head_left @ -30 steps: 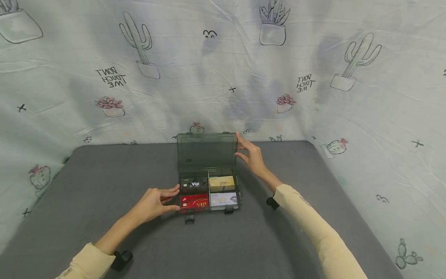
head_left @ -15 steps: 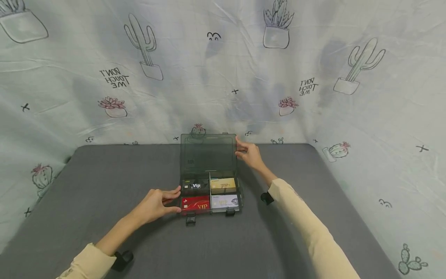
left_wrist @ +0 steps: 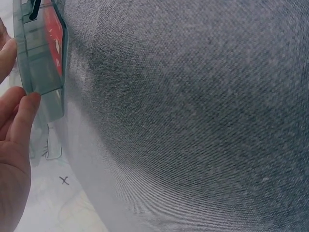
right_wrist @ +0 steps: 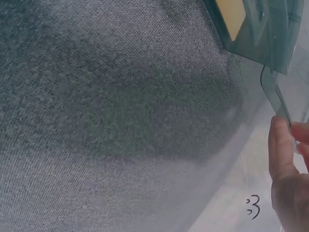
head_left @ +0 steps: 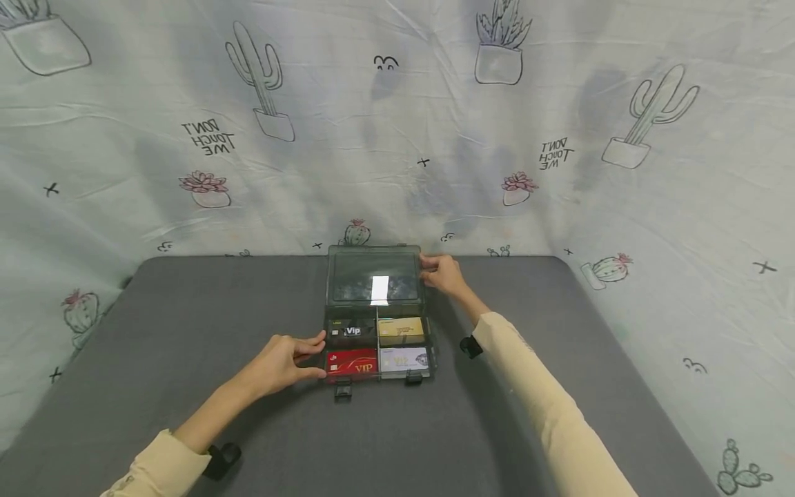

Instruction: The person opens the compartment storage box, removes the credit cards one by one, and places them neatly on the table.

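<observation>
A dark translucent plastic box [head_left: 433, 359] with its hinged lid [head_left: 354, 276] raised stands on the grey surface. Its four-part interior shows a black Vip card [head_left: 335, 324], a gold card [head_left: 399, 326], a red VIP card [head_left: 348, 360] and a white card [head_left: 404, 359], one per compartment. My left hand [head_left: 276, 362] rests its fingertips and thumb against the box's left wall, apart from each other. The lid's right edge is pinched between the thumb and fingers of my right hand [head_left: 448, 277]; the right wrist view shows this edge between them.
Two front latches [head_left: 343, 391] hang at the box's near side. The grey cloth-covered table [head_left: 261, 442] runs back to a white curtain [head_left: 397, 124] printed with cacti. Black straps [head_left: 222, 461] sit at both wrists.
The lid has tilted farther back, away from me, and a bright reflection now shows on it. My right hand has followed its edge slightly down; my left hand stays at the box's side.
</observation>
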The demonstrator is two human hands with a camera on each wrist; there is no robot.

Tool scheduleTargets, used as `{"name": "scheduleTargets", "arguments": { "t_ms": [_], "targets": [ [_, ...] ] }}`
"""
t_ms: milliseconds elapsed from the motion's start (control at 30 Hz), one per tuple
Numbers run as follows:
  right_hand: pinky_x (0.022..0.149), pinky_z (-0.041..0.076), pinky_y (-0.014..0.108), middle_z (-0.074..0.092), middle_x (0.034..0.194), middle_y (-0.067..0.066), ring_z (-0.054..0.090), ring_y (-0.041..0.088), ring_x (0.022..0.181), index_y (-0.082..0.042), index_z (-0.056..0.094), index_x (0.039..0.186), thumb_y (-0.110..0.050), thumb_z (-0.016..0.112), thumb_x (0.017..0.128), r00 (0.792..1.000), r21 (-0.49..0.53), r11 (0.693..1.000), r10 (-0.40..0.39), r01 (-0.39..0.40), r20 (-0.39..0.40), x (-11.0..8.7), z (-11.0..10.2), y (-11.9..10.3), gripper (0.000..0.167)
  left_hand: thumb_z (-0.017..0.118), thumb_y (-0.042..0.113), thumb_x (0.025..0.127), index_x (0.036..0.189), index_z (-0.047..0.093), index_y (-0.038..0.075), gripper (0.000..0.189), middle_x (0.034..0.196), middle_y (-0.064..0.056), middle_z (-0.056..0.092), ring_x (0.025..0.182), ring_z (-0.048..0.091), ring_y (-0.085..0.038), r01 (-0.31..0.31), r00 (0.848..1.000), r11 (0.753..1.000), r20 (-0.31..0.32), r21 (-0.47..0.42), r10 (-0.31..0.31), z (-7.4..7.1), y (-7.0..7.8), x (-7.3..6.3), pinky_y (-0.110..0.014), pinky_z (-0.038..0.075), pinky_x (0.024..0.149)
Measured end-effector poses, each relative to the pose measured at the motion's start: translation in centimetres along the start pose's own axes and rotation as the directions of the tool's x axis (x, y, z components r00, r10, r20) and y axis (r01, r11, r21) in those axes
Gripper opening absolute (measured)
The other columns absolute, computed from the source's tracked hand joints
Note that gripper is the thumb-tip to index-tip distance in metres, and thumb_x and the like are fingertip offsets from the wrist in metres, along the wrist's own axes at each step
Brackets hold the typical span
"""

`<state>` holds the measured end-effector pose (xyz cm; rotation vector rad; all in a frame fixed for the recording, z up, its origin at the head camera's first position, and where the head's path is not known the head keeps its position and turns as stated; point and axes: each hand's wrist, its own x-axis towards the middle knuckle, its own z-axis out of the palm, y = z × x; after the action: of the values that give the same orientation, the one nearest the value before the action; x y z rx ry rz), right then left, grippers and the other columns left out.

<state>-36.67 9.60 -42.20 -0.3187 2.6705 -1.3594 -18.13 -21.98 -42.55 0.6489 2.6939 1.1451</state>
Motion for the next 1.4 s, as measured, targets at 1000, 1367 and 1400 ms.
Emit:
{"name": "scheduleTargets", "arguments": {
  "t_ms": [1000,1367,1400],
  "targets": [
    [0.072,0.06,0.03,0.064,0.117,0.023,0.069,0.03,0.093,0.004,0.064,0.12,0.002,0.06,0.091,0.995,-0.108,0.989,0.096,-0.099,-0.032,-0.2,1.4,-0.3,0.03,0.081,0.02,0.077,0.119,0.062,-0.011,0.055,0.132,-0.024,0.051,0.102,0.062,-0.036,0.028,1.0,0.999,0.008,0.034,-0.029,-0.4,0.2,0.4,-0.031,0.06,0.076],
    [0.066,0.058,0.026,0.065,0.116,0.022,0.069,0.031,0.092,0.004,0.066,0.118,0.002,0.06,0.091,0.994,-0.083,0.99,0.109,-0.111,-0.021,-0.4,1.5,0.3,0.028,0.081,0.018,0.077,0.118,0.062,-0.012,0.054,0.132,-0.024,0.05,0.11,0.056,-0.037,0.028,1.0,0.999,0.008,0.023,-0.029,-0.3,0.2,0.3,-0.037,0.057,0.082],
    [0.072,0.06,0.028,0.064,0.117,0.022,0.068,0.031,0.094,0.004,0.066,0.118,0.002,0.059,0.091,0.994,-0.067,0.992,0.111,-0.112,-0.015,-0.4,1.5,0.4,0.028,0.081,0.018,0.077,0.118,0.062,-0.011,0.054,0.132,-0.024,0.05,0.11,0.056,-0.037,0.031,0.999,0.999,0.007,0.025,-0.032,-0.3,0.2,0.3,-0.036,0.057,0.082]
  ]
}}
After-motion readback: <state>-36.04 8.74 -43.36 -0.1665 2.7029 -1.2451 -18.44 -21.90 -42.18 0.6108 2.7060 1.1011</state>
